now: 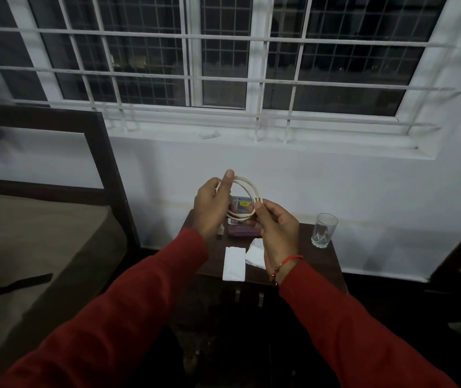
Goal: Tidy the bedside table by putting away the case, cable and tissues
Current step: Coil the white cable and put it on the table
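A white cable (248,189) is coiled into a loop and held in the air above the dark wooden bedside table (316,261). My left hand (212,208) grips the loop's left side, thumb up, with a plug end hanging below the palm. My right hand (276,228) pinches the loop's lower right side. Behind the loop a purple case (240,231) lies on the table, partly hidden by both hands. Two white tissues lie near the front edge: a flat folded tissue (234,263) and a crumpled tissue (255,254) partly behind my right wrist.
A clear drinking glass (324,230) stands at the table's back right corner. Two drawer handles (248,297) show under the table top. A bed with a dark wooden headboard (111,175) is to the left. A barred window fills the wall above.
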Available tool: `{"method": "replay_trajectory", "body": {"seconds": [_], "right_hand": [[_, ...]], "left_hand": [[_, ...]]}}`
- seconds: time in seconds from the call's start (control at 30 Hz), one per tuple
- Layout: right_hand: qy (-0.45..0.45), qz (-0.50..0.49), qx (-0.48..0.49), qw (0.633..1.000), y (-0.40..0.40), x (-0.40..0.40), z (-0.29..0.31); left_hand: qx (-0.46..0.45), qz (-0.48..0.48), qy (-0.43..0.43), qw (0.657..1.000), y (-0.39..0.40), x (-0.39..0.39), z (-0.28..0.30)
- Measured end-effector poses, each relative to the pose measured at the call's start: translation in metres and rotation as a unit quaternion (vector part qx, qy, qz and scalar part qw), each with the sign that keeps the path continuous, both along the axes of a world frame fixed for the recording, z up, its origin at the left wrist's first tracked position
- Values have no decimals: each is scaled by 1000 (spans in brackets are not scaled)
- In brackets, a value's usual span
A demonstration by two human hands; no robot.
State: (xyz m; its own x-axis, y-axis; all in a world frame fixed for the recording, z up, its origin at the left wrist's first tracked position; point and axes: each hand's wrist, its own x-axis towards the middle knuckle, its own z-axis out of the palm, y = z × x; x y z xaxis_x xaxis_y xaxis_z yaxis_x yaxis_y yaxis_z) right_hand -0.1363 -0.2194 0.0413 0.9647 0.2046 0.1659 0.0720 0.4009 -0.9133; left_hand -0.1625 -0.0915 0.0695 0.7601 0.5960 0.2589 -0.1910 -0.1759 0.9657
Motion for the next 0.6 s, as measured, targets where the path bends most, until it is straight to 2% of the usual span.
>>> {"method": "replay_trajectory", "body": {"seconds": [0.1,0.23,0.37,0.47,0.6], "right_hand": [[4,21,-1,1000,-1,-4,-2],[15,34,15,999,-1,-8,1],[25,27,33,999,1,-14,4],[48,65,63,995,3,-20,5],[49,109,51,992,3,-23,4]], "left_hand": [[23,32,-31,999,-6,-4,1],[-7,39,-63,997,-11,-6,3],[7,78,-101,992,-16,-8,7],[0,99,-132,986,-19,-7,8],[2,96,-140,985,-15,-6,6]]}}
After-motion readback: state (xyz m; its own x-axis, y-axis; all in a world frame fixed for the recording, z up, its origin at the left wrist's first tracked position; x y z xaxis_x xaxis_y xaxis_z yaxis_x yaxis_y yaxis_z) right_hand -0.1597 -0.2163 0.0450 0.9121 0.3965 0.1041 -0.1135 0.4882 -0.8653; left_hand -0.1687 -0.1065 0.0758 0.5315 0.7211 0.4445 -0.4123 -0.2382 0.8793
